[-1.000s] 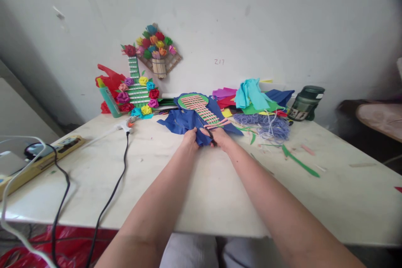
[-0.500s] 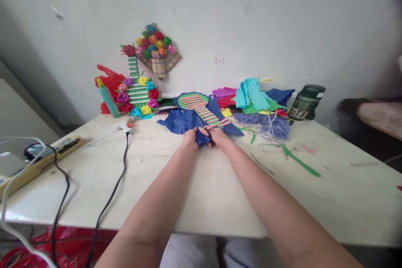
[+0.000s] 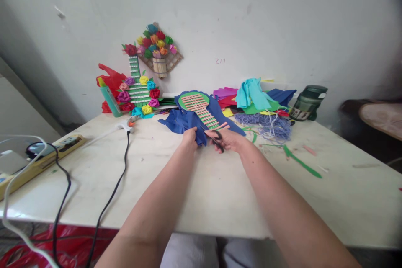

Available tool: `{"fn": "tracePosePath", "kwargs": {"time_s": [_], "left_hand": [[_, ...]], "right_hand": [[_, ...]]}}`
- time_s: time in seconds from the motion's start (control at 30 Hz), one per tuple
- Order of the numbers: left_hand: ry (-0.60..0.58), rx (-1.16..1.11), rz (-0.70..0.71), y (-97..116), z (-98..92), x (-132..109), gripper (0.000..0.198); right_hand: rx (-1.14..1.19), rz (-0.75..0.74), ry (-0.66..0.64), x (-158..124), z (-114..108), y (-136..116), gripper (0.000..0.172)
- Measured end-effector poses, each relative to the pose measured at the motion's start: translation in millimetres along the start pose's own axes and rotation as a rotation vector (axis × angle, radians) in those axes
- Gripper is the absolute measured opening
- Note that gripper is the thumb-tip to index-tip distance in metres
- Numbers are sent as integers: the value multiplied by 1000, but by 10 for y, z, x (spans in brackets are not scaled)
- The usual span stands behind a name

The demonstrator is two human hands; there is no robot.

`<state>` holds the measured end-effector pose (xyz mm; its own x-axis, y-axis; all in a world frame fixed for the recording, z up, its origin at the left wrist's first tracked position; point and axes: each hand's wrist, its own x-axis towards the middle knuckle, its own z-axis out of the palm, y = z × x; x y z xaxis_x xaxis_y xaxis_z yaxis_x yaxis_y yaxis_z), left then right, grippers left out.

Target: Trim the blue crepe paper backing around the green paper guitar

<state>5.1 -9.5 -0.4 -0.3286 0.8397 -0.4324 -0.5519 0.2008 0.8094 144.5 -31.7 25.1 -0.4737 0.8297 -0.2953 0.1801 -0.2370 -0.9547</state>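
Note:
My right hand [image 3: 230, 139] grips a pair of black-handled scissors [image 3: 217, 140], whose blades point left toward crumpled blue crepe paper [image 3: 179, 120]. The near edge of that paper is pinched in my left hand [image 3: 189, 138]. Just beyond both hands lies a green rounded craft piece [image 3: 180, 100], crossed by pink sticks [image 3: 201, 109] and thin white strands. It rests on the blue paper, which sticks out around its outline. The scissor blades are too small and partly hidden to tell how far apart they are.
Behind on the left stand a paper-flower craft [image 3: 140, 90], a glue bottle [image 3: 109, 98] and a glue gun [image 3: 125, 125]. A power strip [image 3: 47, 159] with cables lies left. At right are purple yarn [image 3: 266, 124], coloured paper [image 3: 251, 94], green scraps [image 3: 303, 163] and a dark bottle [image 3: 308, 102].
My right hand with the scissors has drawn back to the right, away from my left hand, so the scissor handles show more. My left hand stays on the blue paper.

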Motion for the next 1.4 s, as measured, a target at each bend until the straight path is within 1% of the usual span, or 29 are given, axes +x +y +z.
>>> {"fn": "tracePosePath", "kwargs": {"time_s": [0.03, 0.17, 0.23, 0.27, 0.37, 0.43, 0.5, 0.6, 0.67, 0.8, 0.97, 1.1, 1.23, 1.4], "left_hand": [[14, 29, 13, 6, -6, 6, 12], [64, 139, 89, 42, -68, 56, 14], [72, 174, 116, 60, -111, 97, 16], [75, 186, 125, 67, -130, 120, 17], [79, 198, 147, 79, -173, 183, 24], [81, 209, 172, 81, -190, 212, 27], [93, 227, 198, 85, -205, 229, 26], [113, 236, 215, 99, -228, 245, 20], [117, 239, 231, 111, -241, 259, 17], [130, 227, 251, 124, -247, 309, 16], [125, 223, 220, 122, -254, 383, 21], [112, 243, 213, 125, -268, 405, 24], [87, 199, 181, 136, -259, 384, 26], [71, 166, 166, 151, -243, 344, 27]], "right_hand": [[-72, 32, -29, -71, -56, -50, 45], [-326, 75, -94, -373, -261, -287, 49], [-356, 51, -121, -475, -329, -392, 49], [-350, 14, -114, -495, -351, -431, 48], [-275, -82, -32, -403, -361, -471, 48], [-226, -80, 29, -240, -318, -436, 48], [-164, -96, 91, -57, -246, -369, 48], [-60, -65, 70, 150, -138, -252, 46], [-27, -31, 46, 211, -101, -184, 45], [-15, 27, -5, 205, -130, -94, 45], [10, 49, -62, 179, -224, -32, 46], [26, 66, -112, 190, -270, 9, 43], [18, 80, -110, 175, -275, 14, 43], [12, 97, -89, 159, -213, -46, 41]]}}
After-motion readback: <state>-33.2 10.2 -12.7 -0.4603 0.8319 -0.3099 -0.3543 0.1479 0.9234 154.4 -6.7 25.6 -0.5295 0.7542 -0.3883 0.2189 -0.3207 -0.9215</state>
